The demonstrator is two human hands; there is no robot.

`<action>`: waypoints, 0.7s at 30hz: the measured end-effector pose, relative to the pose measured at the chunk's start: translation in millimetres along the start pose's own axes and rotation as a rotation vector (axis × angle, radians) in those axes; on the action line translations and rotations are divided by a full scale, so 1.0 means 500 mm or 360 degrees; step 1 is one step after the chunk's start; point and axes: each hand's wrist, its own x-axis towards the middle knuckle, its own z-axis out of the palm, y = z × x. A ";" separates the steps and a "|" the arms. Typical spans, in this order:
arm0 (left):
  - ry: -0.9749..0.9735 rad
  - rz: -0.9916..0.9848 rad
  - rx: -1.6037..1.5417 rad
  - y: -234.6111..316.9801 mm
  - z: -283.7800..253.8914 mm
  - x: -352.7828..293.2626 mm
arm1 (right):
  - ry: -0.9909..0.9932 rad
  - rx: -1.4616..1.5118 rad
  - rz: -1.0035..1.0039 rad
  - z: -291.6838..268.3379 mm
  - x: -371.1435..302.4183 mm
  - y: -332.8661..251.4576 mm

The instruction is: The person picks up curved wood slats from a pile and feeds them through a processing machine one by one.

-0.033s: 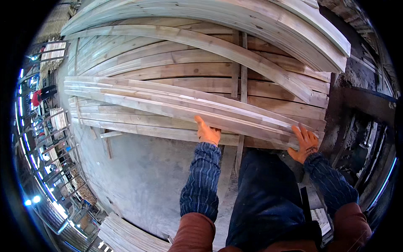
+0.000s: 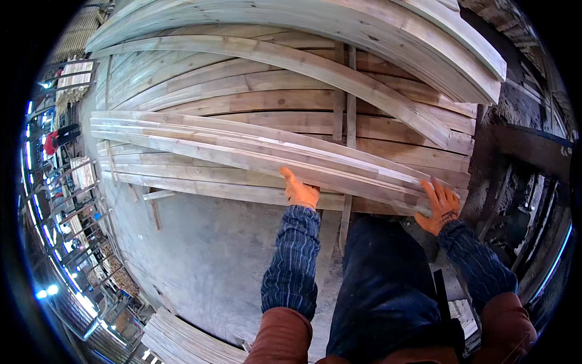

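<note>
Fingers point(image 2: 429, 192) spread, the right hand point(image 2: 439, 210) lies over the boards point(image 2: 242, 158), left hand point(image 2: 302, 193) at their near edge, grip unclear

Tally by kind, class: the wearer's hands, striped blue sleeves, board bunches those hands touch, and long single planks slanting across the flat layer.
Left hand and right hand: 2
Striped sleeves: 2
Board bunch: 1
Slanting plank: 1
Total: 6
</note>
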 end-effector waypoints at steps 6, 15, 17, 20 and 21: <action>-0.0204 0.0026 -0.0037 -0.021 -0.020 0.018 | -0.0113 0.0383 -0.0179 0.021 0.143 -0.042; -0.0480 -0.0133 -0.0443 0.011 0.030 -0.012 | -0.0885 0.0691 -0.0032 0.015 0.317 -0.154; -0.0520 -0.0032 -0.0407 0.007 0.006 -0.034 | -0.0821 0.0704 -0.0122 -0.006 0.273 -0.170; -0.0511 -0.0137 -0.0329 0.021 -0.045 -0.094 | -0.0964 0.0661 -0.0235 -0.060 0.219 -0.204; -0.0497 -0.0201 -0.0301 0.028 -0.065 -0.116 | -0.1010 0.0694 -0.0307 -0.072 0.206 -0.212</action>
